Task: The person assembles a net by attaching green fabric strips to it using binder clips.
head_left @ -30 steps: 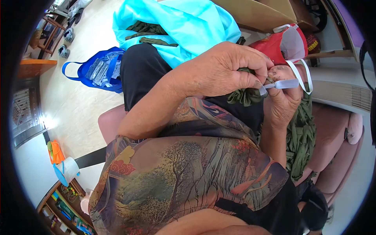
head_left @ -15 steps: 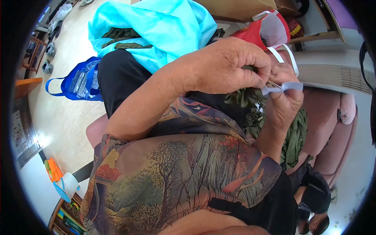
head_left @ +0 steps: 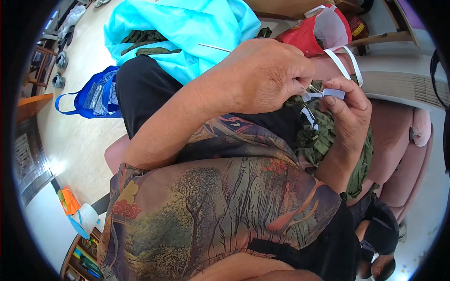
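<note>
1. On my feed, the pale floor (head_left: pixel 77 145) carries a blue bag (head_left: pixel 85 96) with clear packets (head_left: pixel 99 99) inside; its handle loop lies out to one side.
2. Farther up that floor I see grey shoes (head_left: pixel 58 80), one near the other.
3. The pink seat (head_left: pixel 393 157) has a heap of green fabric (head_left: pixel 360 171) draped along its near side, partly hidden from me.
4. At lower left I make out a wooden shelf (head_left: pixel 69 256) holding green and blue items (head_left: pixel 88 266), too small for me to identify.
</note>
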Tool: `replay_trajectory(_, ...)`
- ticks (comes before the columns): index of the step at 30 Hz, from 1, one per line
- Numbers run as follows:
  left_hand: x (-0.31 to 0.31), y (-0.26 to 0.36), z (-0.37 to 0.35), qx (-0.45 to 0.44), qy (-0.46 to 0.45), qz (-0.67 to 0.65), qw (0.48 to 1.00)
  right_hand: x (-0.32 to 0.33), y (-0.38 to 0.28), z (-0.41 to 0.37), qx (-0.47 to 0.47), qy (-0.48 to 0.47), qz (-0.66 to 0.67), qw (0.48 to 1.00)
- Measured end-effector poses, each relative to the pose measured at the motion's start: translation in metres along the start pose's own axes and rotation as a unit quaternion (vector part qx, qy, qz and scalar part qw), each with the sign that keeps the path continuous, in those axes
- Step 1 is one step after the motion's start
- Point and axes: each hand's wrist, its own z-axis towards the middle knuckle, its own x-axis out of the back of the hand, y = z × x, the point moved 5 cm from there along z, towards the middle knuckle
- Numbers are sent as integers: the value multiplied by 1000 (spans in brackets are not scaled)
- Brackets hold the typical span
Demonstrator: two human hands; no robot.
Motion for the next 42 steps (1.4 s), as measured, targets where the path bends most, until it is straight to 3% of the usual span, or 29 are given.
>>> replay_trajectory(6, -3, -3, -4, 14, -26, 15, 999, -6, 4, 2, -83, -30, 21, 996)
replay_trajectory(15, -7, -9, -10, 47, -65, -1, 997, -9, 7, 4, -35, -118, -27, 992)
replay_trajectory(27, -25, -18, -19, 82, -153, -125, 977, -30, 13, 4, 40, -124, -8, 991)
replay_trajectory(33, -23, -16, -22, 64, -95, -87, 990, -30, 34, 7, -43, -61, 36, 997)
replay_trajectory(39, -19, -8, -19, 32, -15, -72, 997, -41, 40, 6, -59, -4, 91, 994)
replay_trajectory(42, -21, -16, -22, 27, 8, -70, 997, -37, 47, 9, -83, -16, 74, 994)
